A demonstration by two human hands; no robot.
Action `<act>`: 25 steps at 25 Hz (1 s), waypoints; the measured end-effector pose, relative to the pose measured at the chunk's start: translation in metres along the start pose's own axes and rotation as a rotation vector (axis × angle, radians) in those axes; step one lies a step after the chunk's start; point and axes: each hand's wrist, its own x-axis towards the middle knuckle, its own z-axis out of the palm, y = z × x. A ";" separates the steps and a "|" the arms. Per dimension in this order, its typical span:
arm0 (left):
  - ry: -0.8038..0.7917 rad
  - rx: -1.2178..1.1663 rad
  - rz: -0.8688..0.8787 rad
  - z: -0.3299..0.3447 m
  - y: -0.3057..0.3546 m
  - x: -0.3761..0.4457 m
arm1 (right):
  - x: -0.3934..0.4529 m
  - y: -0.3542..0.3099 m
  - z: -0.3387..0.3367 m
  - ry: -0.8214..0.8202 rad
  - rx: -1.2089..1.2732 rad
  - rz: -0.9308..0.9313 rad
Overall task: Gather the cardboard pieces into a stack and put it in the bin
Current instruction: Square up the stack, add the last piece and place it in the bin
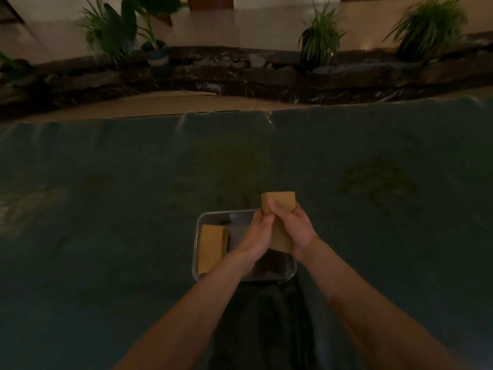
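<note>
A stack of brown cardboard pieces is held upright between both hands, above the right side of a clear rectangular bin. My left hand grips its left edge and my right hand wraps its right side, thumb on the front face. The stack's lower end shows between my palms over the bin. Another stack of cardboard pieces lies inside the bin against its left wall. The bin rests on a dark green cloth, close to my body.
A large flat cardboard sheet lies beyond the cloth's far edge. Behind it runs a dark stone border with potted plants and grassy plants. The scene is dim.
</note>
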 end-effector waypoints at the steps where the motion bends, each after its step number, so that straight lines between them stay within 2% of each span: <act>1: -0.031 0.019 -0.005 -0.003 -0.001 0.003 | 0.003 -0.003 -0.002 -0.009 -0.038 -0.008; 4: -0.059 0.028 0.007 -0.009 -0.006 0.016 | 0.013 -0.004 -0.003 -0.016 -0.078 -0.021; 6: -0.008 0.016 0.003 -0.009 -0.012 0.025 | 0.022 0.000 -0.001 -0.007 -0.112 0.008; 9: 0.023 -0.042 -0.084 -0.010 -0.030 0.030 | 0.031 0.008 -0.006 -0.039 -0.281 0.057; 10: 0.027 -0.049 -0.123 -0.014 -0.037 0.030 | 0.035 0.010 -0.013 0.011 -0.365 -0.003; 12: 0.038 -0.006 -0.220 -0.026 -0.048 0.032 | 0.046 0.011 -0.035 0.249 -0.413 -0.147; 13: 0.056 0.031 -0.278 -0.031 -0.053 0.036 | 0.051 0.011 -0.045 0.334 -0.354 -0.129; 14: 0.079 0.086 -0.333 -0.034 -0.058 0.043 | 0.055 0.014 -0.051 0.343 -0.270 -0.035; 16: 0.076 0.174 -0.401 -0.028 -0.064 0.057 | 0.059 0.024 -0.054 0.197 -0.144 0.207; 17: 0.067 0.186 -0.413 -0.021 -0.066 0.063 | 0.059 0.031 -0.054 0.122 -0.114 0.271; 20: 0.088 0.176 -0.404 0.006 -0.074 0.077 | 0.056 0.043 -0.051 0.036 -0.104 0.308; 25: 0.286 0.336 -0.267 0.034 -0.090 0.087 | 0.057 0.050 -0.057 0.045 -0.124 0.340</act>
